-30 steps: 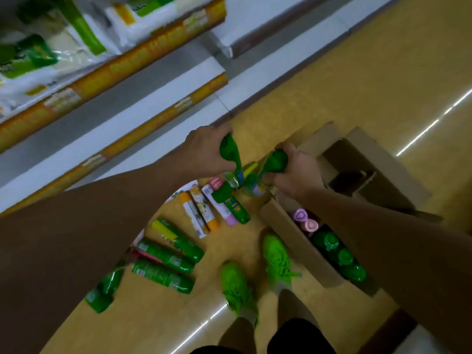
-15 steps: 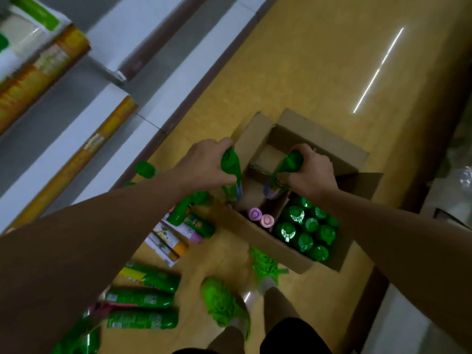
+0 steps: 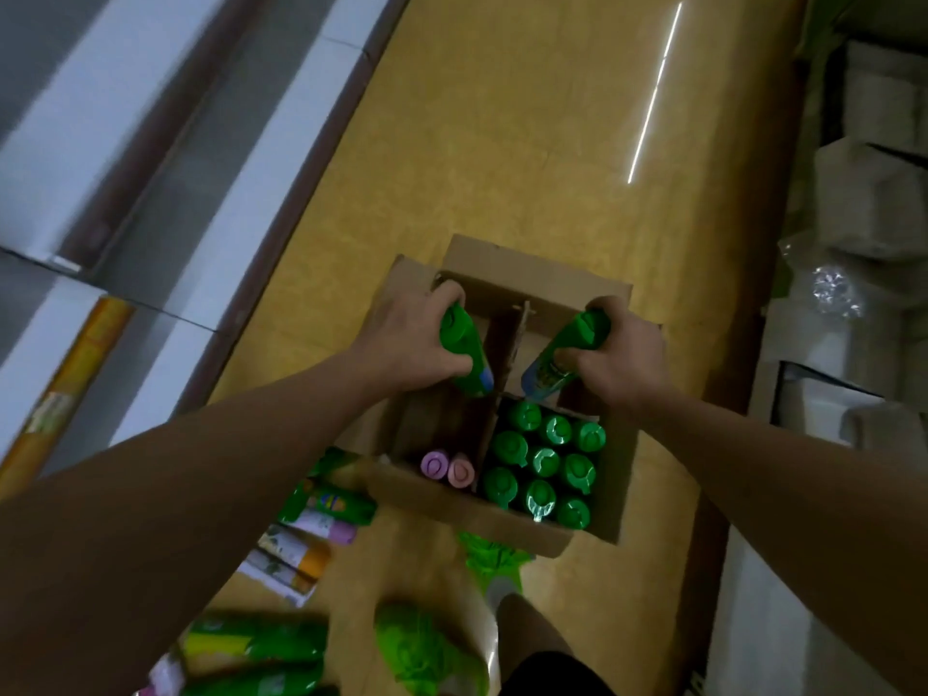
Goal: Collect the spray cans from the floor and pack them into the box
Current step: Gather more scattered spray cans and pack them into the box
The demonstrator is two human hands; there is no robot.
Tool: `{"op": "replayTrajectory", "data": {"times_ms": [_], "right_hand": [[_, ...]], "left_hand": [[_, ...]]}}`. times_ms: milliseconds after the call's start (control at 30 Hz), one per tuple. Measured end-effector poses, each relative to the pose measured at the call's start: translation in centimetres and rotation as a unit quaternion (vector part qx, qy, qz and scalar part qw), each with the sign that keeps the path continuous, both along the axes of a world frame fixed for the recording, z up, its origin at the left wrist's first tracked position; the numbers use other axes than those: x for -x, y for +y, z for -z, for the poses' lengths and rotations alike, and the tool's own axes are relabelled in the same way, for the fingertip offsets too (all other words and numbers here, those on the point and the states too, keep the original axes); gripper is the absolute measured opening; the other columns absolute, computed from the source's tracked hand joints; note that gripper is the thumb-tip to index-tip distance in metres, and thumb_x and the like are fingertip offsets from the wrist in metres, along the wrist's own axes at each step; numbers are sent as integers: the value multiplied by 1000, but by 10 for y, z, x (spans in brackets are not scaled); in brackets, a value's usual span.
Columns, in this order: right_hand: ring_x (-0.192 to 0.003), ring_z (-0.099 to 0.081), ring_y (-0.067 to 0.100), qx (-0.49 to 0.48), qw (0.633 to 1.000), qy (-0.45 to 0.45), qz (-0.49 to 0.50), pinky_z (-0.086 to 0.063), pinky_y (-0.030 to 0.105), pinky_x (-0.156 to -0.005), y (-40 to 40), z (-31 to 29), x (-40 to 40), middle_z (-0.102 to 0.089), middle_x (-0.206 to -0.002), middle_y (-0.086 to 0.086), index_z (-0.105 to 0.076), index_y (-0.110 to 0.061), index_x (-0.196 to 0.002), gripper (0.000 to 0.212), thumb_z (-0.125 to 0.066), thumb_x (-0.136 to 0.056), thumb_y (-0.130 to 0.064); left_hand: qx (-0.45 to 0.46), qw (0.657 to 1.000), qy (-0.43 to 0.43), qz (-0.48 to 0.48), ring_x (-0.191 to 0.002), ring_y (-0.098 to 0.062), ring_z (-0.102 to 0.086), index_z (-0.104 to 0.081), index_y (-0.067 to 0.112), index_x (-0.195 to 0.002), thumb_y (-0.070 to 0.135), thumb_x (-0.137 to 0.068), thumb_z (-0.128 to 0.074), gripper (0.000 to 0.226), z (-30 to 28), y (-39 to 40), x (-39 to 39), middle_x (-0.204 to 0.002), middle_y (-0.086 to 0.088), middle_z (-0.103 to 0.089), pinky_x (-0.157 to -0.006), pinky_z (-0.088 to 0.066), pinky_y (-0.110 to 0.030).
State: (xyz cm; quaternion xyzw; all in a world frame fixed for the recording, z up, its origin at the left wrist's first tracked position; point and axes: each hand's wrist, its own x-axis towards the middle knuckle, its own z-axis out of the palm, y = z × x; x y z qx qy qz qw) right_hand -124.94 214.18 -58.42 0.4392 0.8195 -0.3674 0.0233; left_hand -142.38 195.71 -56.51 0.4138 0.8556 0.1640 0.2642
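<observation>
Here, both hands were over the open box (image 3: 507,532), which sat on the floor (image 3: 502,168). Left hand (image 3: 412,344) gripped a green spray can (image 3: 464,351), tilted, base aimed at the far-left compartment; right hand (image 3: 615,364) gripped a second green can (image 3: 562,356), tilted the other way, base toward the far-right compartment. Cardboard dividers (image 3: 519,339) split the box into four. Near-right compartment was packed tight with upright green caps (image 3: 545,462); near-left held two pinkish-capped cans (image 3: 447,467) against the front wall, with room behind them. More cans lay on the floor (image 3: 321,514) to the left of the box, near a green shoe (image 3: 427,655). Likely risks: a can base catching the divider's ragged top edge and folding it over, or a tilted can landing askew and taking up space meant for others; both cans dropped together could also nudge the light box. Both far compartments looked dark and apparently unfilled, so there was open room to lower straight down. The upright flaps (image 3: 532,263) at the far side and the shelf base (image 3: 281,193) on the left bounded the reach; floor beyond the box was bare
</observation>
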Motion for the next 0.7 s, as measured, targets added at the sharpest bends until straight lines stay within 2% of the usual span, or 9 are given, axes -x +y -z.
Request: {"op": "replayTrajectory", "data": {"times_ms": [100, 267, 400, 600, 700], "right_hand": [[-97, -64, 25, 10, 999, 0, 34, -61, 47, -76, 22, 1, -3, -65, -109, 5, -52, -27, -126, 64, -81, -69, -33], [-97, -62, 20, 8, 998, 4, 58, -60, 42, -79, 54, 10, -10, -63, -110, 3, -51, -25, -129, 66, -82, -71, -33], [-95, -61, 19, 1, 998, -7, 58, -59, 39, -80, 74, 32, -16, -63, -108, 2, -50, -24, -125, 66, -84, -70, -33], [-101, -58, 21, 17, 997, -38, 57, -57, 40, -85, 86, 90, -21, -59, -114, 4, -49, -21, -122, 63, -84, -70, -28], [-103, -58, 24, 14, 997, -65, 34, -53, 41, -87, 89, 129, -26, -58, -113, 5, -49, -20, -119, 59, -82, -71, -29]], "left_hand": [[8, 1000, -1, 14, -88, -21, -55, -50, 28, -115, 44, -66, -80, 59, 0, 31, -1, -101, -1, -57, -72, -52, -37], [17, 998, 35, 58, -91, -21, -56, -54, 24, -115, 47, -68, -78, 58, 7, 81, -2, -97, -1, -59, -79, -48, -36], [29, 997, 25, 62, -90, -22, -56, -54, 22, -117, 43, -71, -80, 57, 24, 116, -7, -97, -2, -58, -76, -49, -34], [19, 998, -13, 60, -92, -19, -52, -50, 24, -115, 42, -70, -80, 57, 88, 149, -19, -100, 1, -54, -73, -42, -31], [12, 997, -37, 73, -94, -21, -54, -49, 27, -113, 40, -69, -81, 57, 133, 157, -34, -104, 1, -55, -77, -47, -35]]}}
